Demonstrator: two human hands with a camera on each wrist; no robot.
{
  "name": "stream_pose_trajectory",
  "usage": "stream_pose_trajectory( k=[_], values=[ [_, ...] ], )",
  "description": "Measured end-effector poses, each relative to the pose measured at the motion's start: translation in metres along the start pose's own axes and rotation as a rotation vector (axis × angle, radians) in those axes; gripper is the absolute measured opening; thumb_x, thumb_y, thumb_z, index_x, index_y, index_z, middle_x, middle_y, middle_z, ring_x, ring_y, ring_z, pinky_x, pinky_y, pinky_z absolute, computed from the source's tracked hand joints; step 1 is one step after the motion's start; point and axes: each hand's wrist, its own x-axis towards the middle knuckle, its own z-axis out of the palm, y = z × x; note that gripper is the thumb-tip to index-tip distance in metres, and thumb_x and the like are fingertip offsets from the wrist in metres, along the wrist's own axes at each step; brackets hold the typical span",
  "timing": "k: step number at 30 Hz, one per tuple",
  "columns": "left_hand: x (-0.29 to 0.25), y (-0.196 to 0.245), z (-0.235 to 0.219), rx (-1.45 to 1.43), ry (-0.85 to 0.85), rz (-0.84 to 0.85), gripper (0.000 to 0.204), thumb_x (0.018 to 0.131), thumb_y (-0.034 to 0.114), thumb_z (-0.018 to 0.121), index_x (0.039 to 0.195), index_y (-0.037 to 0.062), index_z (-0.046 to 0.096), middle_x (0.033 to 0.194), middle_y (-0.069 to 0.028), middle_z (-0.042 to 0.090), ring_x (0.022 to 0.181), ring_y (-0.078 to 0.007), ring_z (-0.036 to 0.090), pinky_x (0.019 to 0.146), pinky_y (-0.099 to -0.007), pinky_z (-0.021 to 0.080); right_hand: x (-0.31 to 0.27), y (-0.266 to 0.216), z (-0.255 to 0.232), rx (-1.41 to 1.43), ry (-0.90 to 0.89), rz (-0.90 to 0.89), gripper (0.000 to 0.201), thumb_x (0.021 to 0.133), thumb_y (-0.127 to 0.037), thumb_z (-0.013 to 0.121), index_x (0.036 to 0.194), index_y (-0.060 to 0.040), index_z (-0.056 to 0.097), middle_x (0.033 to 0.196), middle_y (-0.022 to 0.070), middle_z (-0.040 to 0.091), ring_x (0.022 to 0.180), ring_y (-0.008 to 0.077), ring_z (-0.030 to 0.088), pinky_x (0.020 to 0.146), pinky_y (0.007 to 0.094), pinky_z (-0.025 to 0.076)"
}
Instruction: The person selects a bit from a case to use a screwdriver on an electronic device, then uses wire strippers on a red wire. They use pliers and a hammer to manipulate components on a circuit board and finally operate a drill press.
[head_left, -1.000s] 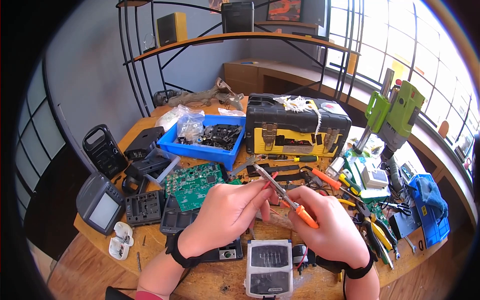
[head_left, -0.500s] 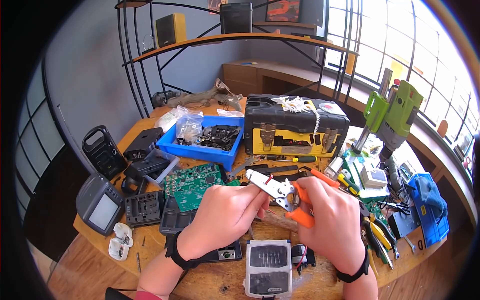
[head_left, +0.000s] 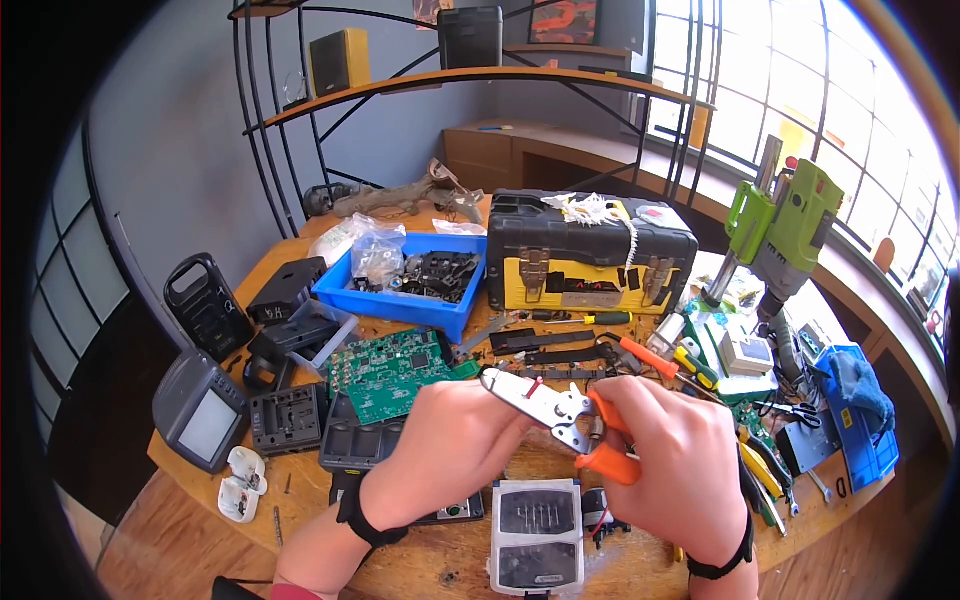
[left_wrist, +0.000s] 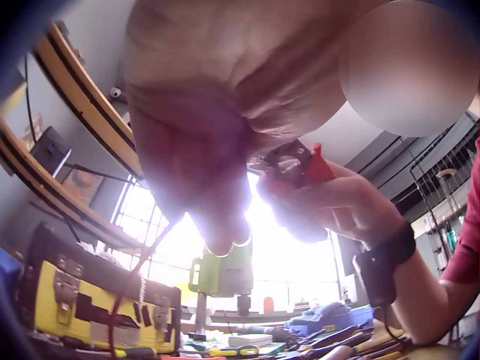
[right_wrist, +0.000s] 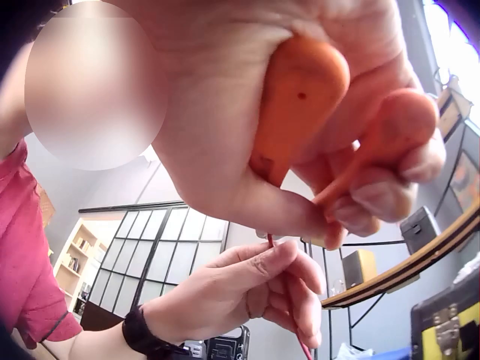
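Note:
My right hand (head_left: 680,455) grips a pair of wire strippers (head_left: 540,398) by its orange handles (right_wrist: 300,94), which stand apart. Its flat silver jaws point left, over the fingers of my left hand (head_left: 445,430). Between thumb and fingers, the left hand pinches a thin red wire (right_wrist: 303,341); a short bit of red shows at the jaws in the head view. The rest of the wire hangs below the left hand in the left wrist view. The left fingertips are hidden behind the tool in the head view.
A green circuit board (head_left: 385,375) lies left of the hands, and a white-edged case of bits (head_left: 538,535) lies below them. Behind stand a blue bin (head_left: 400,300) of black parts and a black-yellow toolbox (head_left: 590,260). Pliers (head_left: 762,475) and a green drill press (head_left: 795,230) are at right.
The wire strippers have turned from edge-on to flat side up, their handles now visibly apart. Both hands have come slightly nearer the body over the last half second. The left hand keeps its pinch.

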Motion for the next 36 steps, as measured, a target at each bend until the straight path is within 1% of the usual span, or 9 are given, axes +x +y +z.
stream_pose_trajectory(
  k=[9,12,15,16,18,21,31,34,36],
  values=[
    [0.006,0.000,-0.033,0.133,0.036,0.124,0.016,0.087,0.012,0.074,0.102,0.0089,0.076,0.082,-0.0105,0.072,0.072,-0.0319,0.070,0.062,-0.0408,0.055,0.001,-0.007,-0.001,0.077,0.067,-0.059,0.032,0.069,-0.003,0.072,0.100,-0.0061,0.067,0.077,0.0095,0.068,0.068,0.0311,0.069,0.062,0.0373,0.054],
    [0.005,0.018,-0.027,-0.011,-0.141,-0.103,0.013,0.092,0.005,0.066,0.099,0.0034,0.076,0.090,-0.0111,0.076,0.080,-0.0330,0.073,0.071,-0.0357,0.057,0.003,0.000,0.000,0.067,0.054,-0.056,0.033,0.069,-0.003,0.072,0.101,-0.0063,0.068,0.080,0.0096,0.069,0.069,0.0310,0.070,0.062,0.0376,0.055],
    [0.006,0.023,-0.017,-0.757,-0.137,-0.338,0.017,0.100,0.015,0.062,0.107,0.0046,0.074,0.089,-0.0127,0.076,0.077,-0.0329,0.073,0.067,-0.0384,0.057,0.007,0.012,0.007,0.017,0.101,-0.060,0.032,0.069,-0.003,0.072,0.102,-0.0068,0.068,0.082,0.0104,0.070,0.072,0.0311,0.071,0.064,0.0373,0.055],
    [0.007,0.020,-0.020,-0.757,-0.140,-0.337,0.017,0.100,0.015,0.062,0.107,0.0046,0.074,0.089,-0.0127,0.076,0.077,-0.0329,0.073,0.067,-0.0384,0.057,0.008,0.012,0.007,0.013,0.120,-0.060,0.032,0.070,-0.003,0.071,0.101,-0.0068,0.068,0.082,0.0105,0.070,0.073,0.0311,0.072,0.065,0.0373,0.056],
    [0.010,0.011,-0.031,-0.223,-0.104,-0.109,0.017,0.099,0.017,0.064,0.106,0.0052,0.074,0.087,-0.0099,0.075,0.076,-0.0325,0.072,0.066,-0.0392,0.056,0.008,0.009,0.006,0.027,0.112,-0.062,0.033,0.070,-0.004,0.071,0.102,-0.0066,0.068,0.080,0.0096,0.069,0.073,0.0316,0.071,0.065,0.0382,0.055],
    [0.010,0.006,-0.036,0.209,-0.094,-0.026,0.015,0.098,0.018,0.066,0.102,0.0059,0.074,0.084,-0.0093,0.073,0.075,-0.0331,0.070,0.064,-0.0416,0.055,0.006,0.009,0.009,0.040,0.050,-0.041,0.034,0.069,-0.005,0.072,0.103,-0.0069,0.068,0.078,0.0089,0.067,0.070,0.0336,0.069,0.063,0.0395,0.053],
    [0.008,0.004,-0.019,0.040,-0.082,-0.051,0.014,0.098,0.018,0.066,0.100,0.0062,0.073,0.083,-0.0097,0.073,0.072,-0.0306,0.071,0.063,-0.0404,0.056,0.011,0.022,0.013,0.040,0.024,-0.071,0.026,0.079,-0.012,0.077,0.102,-0.0072,0.065,0.081,0.0076,0.069,0.069,0.0311,0.068,0.059,0.0396,0.051],
    [0.010,0.001,-0.015,0.272,0.099,0.052,0.010,0.089,0.013,0.075,0.087,0.0043,0.070,0.074,-0.0109,0.066,0.068,-0.0316,0.066,0.060,-0.0412,0.052,0.013,0.023,0.009,0.258,-0.189,0.052,0.022,0.084,-0.012,0.074,0.104,-0.0048,0.066,0.074,0.0064,0.065,0.065,0.0237,0.067,0.059,0.0361,0.049],
    [0.010,0.002,-0.013,0.311,0.100,0.059,0.012,0.088,0.012,0.076,0.084,0.0037,0.068,0.074,-0.0110,0.066,0.069,-0.0316,0.066,0.059,-0.0412,0.052,0.018,0.027,0.005,0.776,-0.570,0.357,0.022,0.089,-0.013,0.069,0.108,-0.0024,0.067,0.070,0.0041,0.059,0.064,0.0140,0.060,0.059,0.0319,0.046]
  ],
)
